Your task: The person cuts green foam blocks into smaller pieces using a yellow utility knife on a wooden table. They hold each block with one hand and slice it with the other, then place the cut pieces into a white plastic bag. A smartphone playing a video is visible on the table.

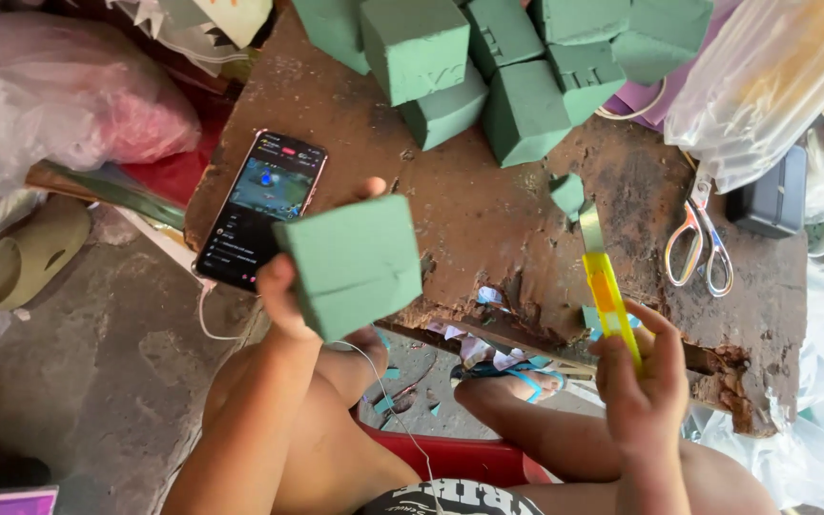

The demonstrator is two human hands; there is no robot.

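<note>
Head view: left hand [283, 291] grips a green foam block [350, 265] mid-frame, right hand [643, 381] clutches a yellow cutter [607, 296] lower right. Foam looks light and crumbly, dents easily, so best held by the flat sides, gently.

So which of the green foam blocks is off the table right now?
The green foam block gripped in the left hand; the others sit piled at the table's far edge.
</note>
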